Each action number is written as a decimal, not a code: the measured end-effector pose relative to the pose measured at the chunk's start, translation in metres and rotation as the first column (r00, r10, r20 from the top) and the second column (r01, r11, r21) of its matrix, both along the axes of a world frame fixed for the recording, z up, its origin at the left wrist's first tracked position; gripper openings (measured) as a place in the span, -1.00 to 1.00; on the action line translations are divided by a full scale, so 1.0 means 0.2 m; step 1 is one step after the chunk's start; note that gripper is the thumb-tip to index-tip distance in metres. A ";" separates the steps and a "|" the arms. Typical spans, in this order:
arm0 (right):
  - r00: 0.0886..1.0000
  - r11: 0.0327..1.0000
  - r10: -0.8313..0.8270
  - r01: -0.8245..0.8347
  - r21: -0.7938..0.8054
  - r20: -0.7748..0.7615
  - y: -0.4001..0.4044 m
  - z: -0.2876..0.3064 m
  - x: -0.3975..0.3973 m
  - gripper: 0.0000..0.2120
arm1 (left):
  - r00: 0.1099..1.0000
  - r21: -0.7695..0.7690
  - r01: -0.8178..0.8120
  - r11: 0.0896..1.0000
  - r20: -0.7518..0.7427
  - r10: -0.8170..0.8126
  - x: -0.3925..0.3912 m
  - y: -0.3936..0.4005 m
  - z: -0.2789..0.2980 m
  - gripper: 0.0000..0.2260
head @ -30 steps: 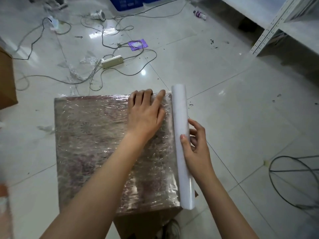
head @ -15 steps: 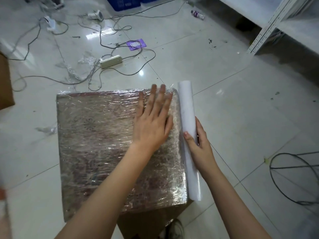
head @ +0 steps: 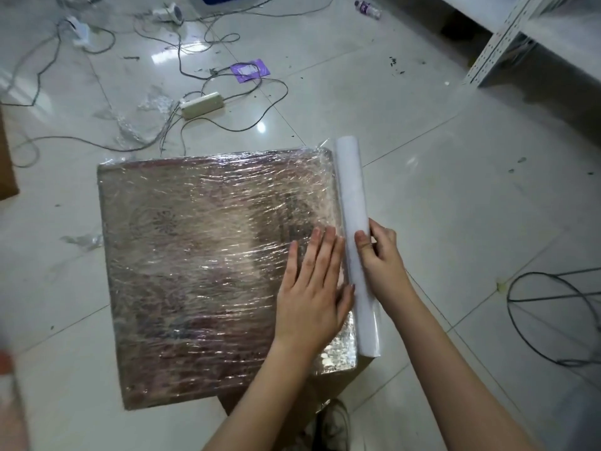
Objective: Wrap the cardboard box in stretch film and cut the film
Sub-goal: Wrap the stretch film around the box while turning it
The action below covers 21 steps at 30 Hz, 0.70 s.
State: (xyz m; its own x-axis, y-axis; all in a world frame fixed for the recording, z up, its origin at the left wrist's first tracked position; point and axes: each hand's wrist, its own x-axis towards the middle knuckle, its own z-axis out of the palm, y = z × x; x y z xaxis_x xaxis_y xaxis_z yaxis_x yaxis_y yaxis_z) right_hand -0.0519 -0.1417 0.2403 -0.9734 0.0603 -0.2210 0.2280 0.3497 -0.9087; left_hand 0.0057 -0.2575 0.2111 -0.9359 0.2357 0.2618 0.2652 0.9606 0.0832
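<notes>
The box (head: 201,275) sits on the tiled floor (head: 455,206), its top already covered in shiny, wrinkled film (head: 227,196). The left hand (head: 312,291) lies flat on that film near the right edge, fingers straight and close together, pressing down, thumb tip just beside the roll (head: 356,229). The roll lies along the box's right edge, running away from the person, and the right hand (head: 382,258) grips it about midway, thumb on top and fingers curled round the far side. Whether film is stretched between roll and box there is hard to make out under the glare. Beyond the box, cables (head: 208,76) snake across the floor around a power strip (head: 201,104), with a purple packet (head: 250,70) nearby. A metal rack (head: 497,43) stands at the upper right.
</notes>
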 end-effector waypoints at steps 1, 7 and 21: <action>1.000 1.000 -0.006 0.006 0.026 -0.003 0.00 0.00 0.00 -0.73 | 1.000 0.005 -0.010 1.000 -0.003 0.010 -0.01 0.00 -0.01 -0.44; 1.000 0.994 -0.010 0.013 0.109 -0.025 -0.02 0.00 -0.05 -0.73 | 0.999 0.008 -0.040 0.999 -0.011 0.040 0.02 0.06 0.02 -0.48; 1.000 0.998 0.000 -0.001 -0.070 -0.010 -0.02 -0.04 -0.02 -0.80 | 0.992 0.378 -0.068 0.923 -0.074 0.103 0.11 -0.12 0.16 -0.47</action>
State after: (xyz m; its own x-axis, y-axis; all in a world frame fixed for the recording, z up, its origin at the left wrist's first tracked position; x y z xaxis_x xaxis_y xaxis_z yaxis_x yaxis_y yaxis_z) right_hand -0.0551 -0.1460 0.2320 -0.9757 0.0448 -0.2145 0.2183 0.2855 -0.9332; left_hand 0.0274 -0.2816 0.2438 -0.9162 0.0239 0.3999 0.2066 0.8834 0.4206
